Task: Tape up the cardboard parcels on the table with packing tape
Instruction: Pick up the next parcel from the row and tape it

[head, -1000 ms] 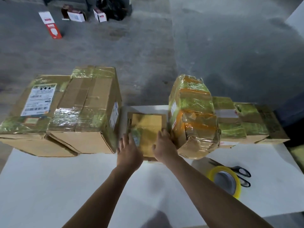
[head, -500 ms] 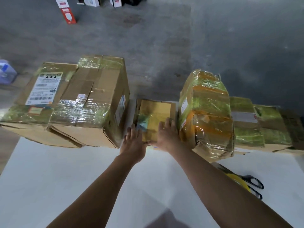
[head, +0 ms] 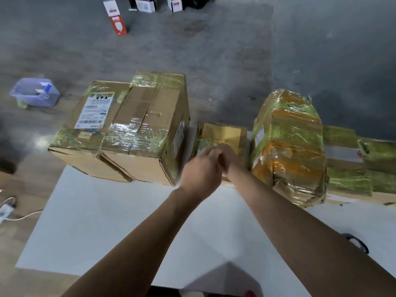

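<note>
Right at the middle of the frame sits the small cardboard parcel (head: 222, 138), flat on the white table (head: 96, 221), wedged between a large taped box (head: 147, 133) to its left and a bulging, heavily wrapped parcel (head: 287, 146) to its right. Its top looks partly covered with glossy tape, so that face is probably slippery; the bare cardboard edges should give better purchase. Judging by its size, it is likely light and fairly stiff, though thin walls could dent under a hard squeeze, so holding it by the two side walls seems wisest.

Both hands meet just over its near edge: the left hand (head: 201, 170) overlaps the right hand (head: 229, 155), fingers loosely curled. Blur hides whether either actually grips the parcel or anything else; I cannot tell.

Further right, flatter taped parcels (head: 351, 168) line the table edge. A scissor handle (head: 355, 243) peeks out at lower right.
</note>
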The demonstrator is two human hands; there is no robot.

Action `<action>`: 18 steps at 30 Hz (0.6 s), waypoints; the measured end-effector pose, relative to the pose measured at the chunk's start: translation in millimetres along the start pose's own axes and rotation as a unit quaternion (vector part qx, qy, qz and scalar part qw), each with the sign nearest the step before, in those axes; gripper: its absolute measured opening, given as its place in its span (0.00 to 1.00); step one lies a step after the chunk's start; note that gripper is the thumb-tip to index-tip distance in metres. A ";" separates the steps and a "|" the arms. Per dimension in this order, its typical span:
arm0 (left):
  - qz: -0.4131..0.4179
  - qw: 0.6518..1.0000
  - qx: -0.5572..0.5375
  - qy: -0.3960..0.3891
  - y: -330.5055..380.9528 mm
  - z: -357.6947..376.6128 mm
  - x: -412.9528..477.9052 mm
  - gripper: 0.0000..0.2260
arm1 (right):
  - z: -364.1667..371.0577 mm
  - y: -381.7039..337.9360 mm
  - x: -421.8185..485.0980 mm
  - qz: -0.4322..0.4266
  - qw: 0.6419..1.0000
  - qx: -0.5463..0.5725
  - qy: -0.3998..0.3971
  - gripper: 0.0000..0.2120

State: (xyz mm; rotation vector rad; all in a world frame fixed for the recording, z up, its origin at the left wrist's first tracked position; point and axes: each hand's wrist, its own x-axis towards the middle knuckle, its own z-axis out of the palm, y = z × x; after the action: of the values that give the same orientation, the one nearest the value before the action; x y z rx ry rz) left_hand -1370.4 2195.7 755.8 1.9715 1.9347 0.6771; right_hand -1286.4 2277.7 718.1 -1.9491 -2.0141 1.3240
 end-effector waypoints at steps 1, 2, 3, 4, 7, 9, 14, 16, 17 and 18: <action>0.023 0.998 -0.011 0.056 1.1 -12.3 1.2 0.14 | -1.6 -10.5 -6.4 -0.008 0.997 0.077 0.000 0.17; 0.035 0.994 -0.019 0.103 0.0 -25.4 2.7 0.14 | -2.7 -21.8 -12.1 -0.014 0.991 0.131 -0.001 0.17; 0.038 0.989 -0.027 0.139 -4.5 -38.6 5.9 0.13 | -4.2 -34.9 -15.9 -0.022 0.988 0.156 -0.001 0.16; 0.032 0.985 -0.037 0.165 -11.2 -52.0 9.7 0.12 | -5.1 -49.0 -20.0 -0.032 0.986 0.163 0.009 0.16; 0.010 0.976 -0.051 0.212 -45.8 -90.5 18.5 0.09 | -4.3 -88.4 -28.3 -0.043 0.989 0.128 0.063 0.19; -0.012 0.974 -0.042 0.224 -74.2 -113.1 21.6 0.09 | -2.2 -108.8 -36.3 -0.037 0.989 0.121 0.082 0.22; -0.202 0.972 -0.091 0.080 -123.7 -146.9 22.1 0.17 | 13.4 -144.3 -52.0 -0.019 0.988 0.125 0.088 0.25; -0.228 0.962 -0.144 0.041 -126.6 -157.3 20.4 0.17 | 17.9 -154.6 -57.9 -0.004 0.986 0.130 0.101 0.23; -0.242 0.954 -0.173 0.034 -127.2 -161.5 20.6 0.17 | 19.9 -157.4 -60.3 0.004 0.986 0.132 0.106 0.22; -0.261 0.945 -0.197 0.026 -127.3 -165.8 20.0 0.18 | 21.4 -160.2 -63.5 0.011 0.985 0.133 0.111 0.22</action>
State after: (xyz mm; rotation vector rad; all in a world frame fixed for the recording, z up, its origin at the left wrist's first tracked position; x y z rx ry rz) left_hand -1565.9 2203.3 832.2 1.1493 2.0298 0.8791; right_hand -1413.2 2238.2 830.0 -1.9049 -1.6275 1.2420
